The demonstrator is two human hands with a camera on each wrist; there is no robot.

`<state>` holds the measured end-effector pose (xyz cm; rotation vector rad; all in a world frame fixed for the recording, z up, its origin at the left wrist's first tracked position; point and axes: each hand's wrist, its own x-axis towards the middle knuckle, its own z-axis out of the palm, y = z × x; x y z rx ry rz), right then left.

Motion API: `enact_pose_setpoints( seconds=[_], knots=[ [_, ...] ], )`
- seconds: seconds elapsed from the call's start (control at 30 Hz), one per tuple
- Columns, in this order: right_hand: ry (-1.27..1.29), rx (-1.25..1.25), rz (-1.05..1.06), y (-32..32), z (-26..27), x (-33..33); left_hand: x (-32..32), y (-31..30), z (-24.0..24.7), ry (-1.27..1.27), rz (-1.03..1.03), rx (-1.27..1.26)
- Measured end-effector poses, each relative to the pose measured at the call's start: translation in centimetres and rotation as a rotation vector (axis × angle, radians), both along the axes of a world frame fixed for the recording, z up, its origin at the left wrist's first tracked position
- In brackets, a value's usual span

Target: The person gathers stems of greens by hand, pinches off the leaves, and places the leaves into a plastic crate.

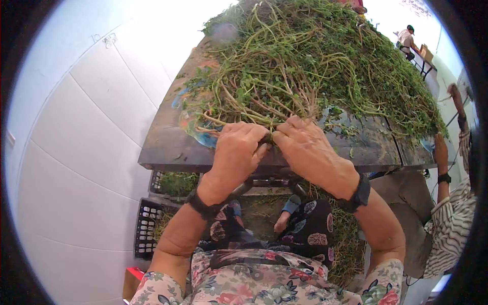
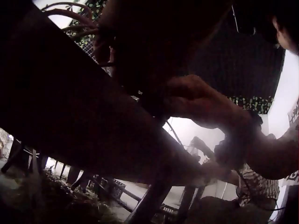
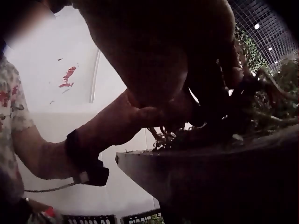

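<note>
A bundle of leafy green plants with long stems [image 1: 272,109] lies at the near edge of the wooden table [image 1: 165,150], its stem ends toward the person. The left hand [image 1: 238,147] grips the bundle from the left, fingers curled and thumb pointing inward. Close beside it, the right hand [image 1: 310,152] holds the stems with bent fingers, knuckles up. Between the two hands a small dark piece shows at the stems; its kind cannot be told. Both wrist views are dim, with the left hand [image 3: 124,121] seen across the table edge in the right one.
A large heap of the same plants [image 1: 325,66] covers the table beyond the hands. Black crates [image 1: 147,226] with greens stand below at left. Another person's arm [image 1: 442,157] reaches in at right. Cut greens [image 1: 348,254] lie on the floor; someone stands far back [image 1: 405,40].
</note>
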<state>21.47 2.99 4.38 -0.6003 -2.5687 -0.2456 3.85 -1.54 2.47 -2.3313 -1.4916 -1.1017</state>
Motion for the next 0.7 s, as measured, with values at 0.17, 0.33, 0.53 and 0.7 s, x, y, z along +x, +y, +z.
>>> enact_pose_setpoints(
  seconds=[0.17, 0.33, 0.53, 0.7],
  knots=[
    [0.001, -0.166, 0.023, 1.5, 0.2, 0.4, -1.3, 0.1, 0.6, 0.01, 0.005, -0.101],
    [0.202, -0.232, -0.008, 1.8, -0.4, 0.2, -1.7, 0.2, 0.9, 0.049, 0.02, -0.08],
    [0.254, -0.462, -0.035, 2.6, 0.1, 1.2, -3.9, 0.8, 1.1, 0.002, 0.098, -0.014],
    [0.281, -0.619, -0.079, 2.8, 0.3, 1.3, -3.9, 0.4, 1.3, -0.254, 0.006, -0.145]
  ],
)
